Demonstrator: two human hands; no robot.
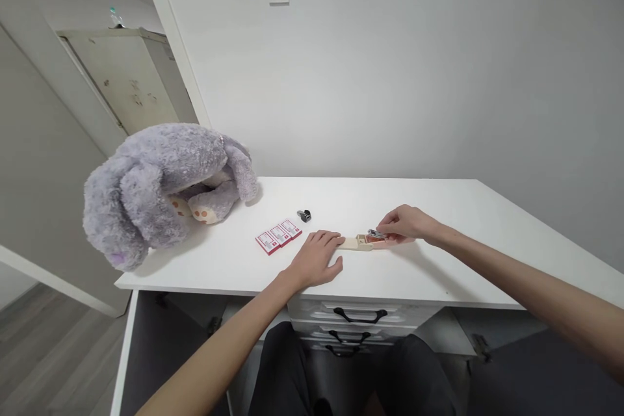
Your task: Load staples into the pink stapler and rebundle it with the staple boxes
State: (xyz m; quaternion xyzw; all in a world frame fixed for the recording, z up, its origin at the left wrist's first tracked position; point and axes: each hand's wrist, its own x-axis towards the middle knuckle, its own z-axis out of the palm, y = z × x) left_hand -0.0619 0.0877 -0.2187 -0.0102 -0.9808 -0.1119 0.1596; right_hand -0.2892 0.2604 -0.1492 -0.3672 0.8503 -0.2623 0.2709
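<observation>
A small beige stapler (359, 242) lies opened flat on the white desk (439, 260). My left hand (316, 259) rests palm down on the desk, fingers stretched out, fingertips against the stapler's left end. My right hand (402, 223) is over the stapler's right end, fingers pinched on a small metallic piece, probably a strip of staples, at the open tray. Left of my left hand lie three small red and white staple boxes (278, 235) in a row. A small black object (305, 215), perhaps a staple remover, sits behind them.
A large purple plush toy (160, 188) slumps on the desk's left corner. Under the desk stands a drawer unit with black handles (359, 318); my legs are in front of it. A white wall backs the desk; a doorway opens at left.
</observation>
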